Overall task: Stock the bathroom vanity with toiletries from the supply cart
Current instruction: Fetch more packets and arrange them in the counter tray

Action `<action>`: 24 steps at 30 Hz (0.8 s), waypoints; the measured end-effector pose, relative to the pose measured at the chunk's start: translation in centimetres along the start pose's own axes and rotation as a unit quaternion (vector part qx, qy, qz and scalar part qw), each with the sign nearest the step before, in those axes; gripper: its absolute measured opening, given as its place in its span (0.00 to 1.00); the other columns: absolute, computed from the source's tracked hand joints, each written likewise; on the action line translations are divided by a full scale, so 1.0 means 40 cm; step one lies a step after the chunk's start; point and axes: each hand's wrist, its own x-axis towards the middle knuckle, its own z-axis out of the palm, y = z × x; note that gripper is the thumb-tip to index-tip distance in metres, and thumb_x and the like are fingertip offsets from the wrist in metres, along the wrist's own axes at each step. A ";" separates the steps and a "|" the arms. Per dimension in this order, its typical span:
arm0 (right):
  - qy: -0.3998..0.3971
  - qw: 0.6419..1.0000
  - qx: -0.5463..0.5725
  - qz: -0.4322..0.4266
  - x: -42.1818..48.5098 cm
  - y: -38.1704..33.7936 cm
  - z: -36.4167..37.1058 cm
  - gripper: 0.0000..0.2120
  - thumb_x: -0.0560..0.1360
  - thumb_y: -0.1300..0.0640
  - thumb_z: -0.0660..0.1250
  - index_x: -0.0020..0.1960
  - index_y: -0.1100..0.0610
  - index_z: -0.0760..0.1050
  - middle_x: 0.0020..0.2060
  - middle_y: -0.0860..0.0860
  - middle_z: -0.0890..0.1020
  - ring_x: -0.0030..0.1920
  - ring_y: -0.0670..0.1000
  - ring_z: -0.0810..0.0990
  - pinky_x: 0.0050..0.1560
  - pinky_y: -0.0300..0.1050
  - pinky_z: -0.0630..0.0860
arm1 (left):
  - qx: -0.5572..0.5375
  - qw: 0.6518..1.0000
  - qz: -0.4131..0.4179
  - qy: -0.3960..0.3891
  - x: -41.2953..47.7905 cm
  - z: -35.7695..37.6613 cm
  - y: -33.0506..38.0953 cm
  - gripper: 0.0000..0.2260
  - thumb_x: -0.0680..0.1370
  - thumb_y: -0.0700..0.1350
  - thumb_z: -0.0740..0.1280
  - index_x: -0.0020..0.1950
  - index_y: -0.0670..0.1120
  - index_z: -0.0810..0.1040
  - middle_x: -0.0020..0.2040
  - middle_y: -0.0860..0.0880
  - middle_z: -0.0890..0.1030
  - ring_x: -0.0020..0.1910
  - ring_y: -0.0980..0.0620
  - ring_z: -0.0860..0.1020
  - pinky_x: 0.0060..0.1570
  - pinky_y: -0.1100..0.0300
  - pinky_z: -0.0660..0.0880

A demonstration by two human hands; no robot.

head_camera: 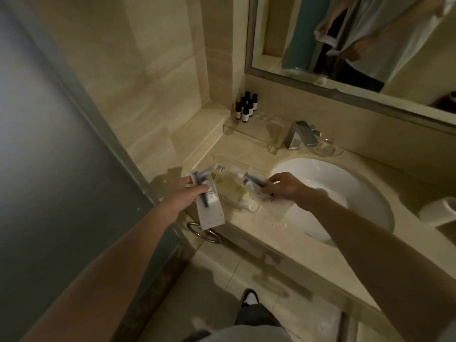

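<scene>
A flat white packet (210,211) is pinched in the grip of the left hand (183,194), with the thumb laid across its upper half and the fingers curled beneath. A second, smaller packet (251,185) is pinched at one end by the grip of the right hand (286,186).

Both packets are judged light, thin and bendy, with slick wrapping, so they are best taken across the middle, over the stiff dark stick sealed inside.

The first packet is held left of the sink (350,186), over the front edge of the tabletop (249,150). Its long axis runs from the wall toward the person, and its lower end hangs past the edge. The second is held over a clear tray (246,209) just beside the sink's left rim, with its long axis lying crosswise toward the basin.
</scene>
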 end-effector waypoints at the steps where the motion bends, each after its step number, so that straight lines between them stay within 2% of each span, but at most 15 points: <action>1: -0.003 1.000 -0.002 0.001 0.032 -0.006 -0.008 0.18 0.73 0.56 0.77 0.59 0.62 0.80 0.51 0.57 0.81 0.47 0.54 0.81 0.54 0.52 0.79 | -0.005 1.000 -0.008 -0.005 0.023 0.006 0.000 0.17 0.78 0.51 0.72 0.65 0.51 0.75 0.56 0.51 0.79 0.49 0.57 0.75 0.45 0.60 0.68; 4: -0.012 1.000 -0.002 0.007 0.123 -0.014 -0.011 0.16 0.73 0.57 0.76 0.57 0.62 0.79 0.48 0.56 0.80 0.44 0.52 0.79 0.53 0.51 0.80 | -0.021 0.999 -0.019 -0.023 0.081 0.018 -0.003 0.12 0.80 0.49 0.70 0.61 0.52 0.74 0.50 0.54 0.78 0.47 0.58 0.75 0.41 0.62 0.68; 7: -0.050 0.998 -0.038 0.015 0.202 -0.021 0.005 0.11 0.74 0.58 0.73 0.55 0.60 0.79 0.47 0.56 0.81 0.43 0.52 0.81 0.50 0.50 0.81 | -0.029 0.999 -0.040 -0.001 0.154 0.024 -0.008 0.11 0.80 0.48 0.70 0.61 0.52 0.74 0.50 0.52 0.79 0.46 0.57 0.76 0.40 0.63 0.69; 9: -0.061 0.997 -0.046 0.024 0.255 -0.030 0.017 0.10 0.74 0.59 0.73 0.54 0.60 0.79 0.48 0.59 0.83 0.44 0.56 0.83 0.52 0.53 0.82 | -0.031 0.999 -0.040 0.011 0.202 0.014 -0.019 0.11 0.79 0.49 0.72 0.60 0.51 0.77 0.53 0.48 0.82 0.48 0.52 0.81 0.42 0.62 0.73; 11: -0.056 0.997 -0.047 0.030 0.309 -0.042 0.027 0.11 0.74 0.59 0.72 0.54 0.62 0.80 0.49 0.61 0.84 0.48 0.60 0.85 0.55 0.57 0.83 | -0.026 0.999 -0.027 0.011 0.258 0.004 -0.046 0.11 0.77 0.50 0.73 0.57 0.49 0.80 0.49 0.45 0.84 0.49 0.46 0.84 0.43 0.60 0.78; 13: -0.052 0.997 -0.055 0.034 0.355 -0.055 0.037 0.11 0.73 0.60 0.73 0.54 0.62 0.80 0.49 0.61 0.84 0.50 0.61 0.85 0.55 0.58 0.82 | -0.024 0.999 -0.026 0.018 0.302 0.003 -0.064 0.11 0.78 0.48 0.72 0.56 0.44 0.79 0.45 0.42 0.84 0.43 0.45 0.84 0.38 0.59 0.78; 15: -0.048 0.996 -0.065 0.046 0.395 -0.066 0.046 0.10 0.73 0.59 0.72 0.53 0.61 0.80 0.48 0.61 0.84 0.49 0.60 0.85 0.54 0.56 0.83 | -0.002 0.999 -0.034 0.041 0.345 0.005 -0.083 0.12 0.78 0.50 0.73 0.55 0.44 0.78 0.41 0.45 0.82 0.40 0.47 0.81 0.38 0.58 0.76; 21: -0.069 0.993 -0.073 0.056 0.494 -0.094 0.071 0.11 0.73 0.56 0.74 0.54 0.57 0.81 0.50 0.57 0.84 0.50 0.57 0.84 0.54 0.50 0.82 | -0.067 0.995 -0.066 0.036 0.425 0.008 -0.085 0.14 0.76 0.49 0.75 0.59 0.50 0.78 0.48 0.51 0.82 0.47 0.50 0.81 0.41 0.54 0.77; 24: -0.089 0.991 -0.086 0.047 0.530 -0.111 0.084 0.12 0.74 0.55 0.73 0.55 0.58 0.81 0.52 0.57 0.83 0.52 0.56 0.83 0.57 0.51 0.81 | -0.075 0.993 -0.088 0.028 0.452 0.011 -0.085 0.13 0.74 0.49 0.77 0.56 0.49 0.80 0.50 0.47 0.84 0.49 0.46 0.83 0.45 0.51 0.81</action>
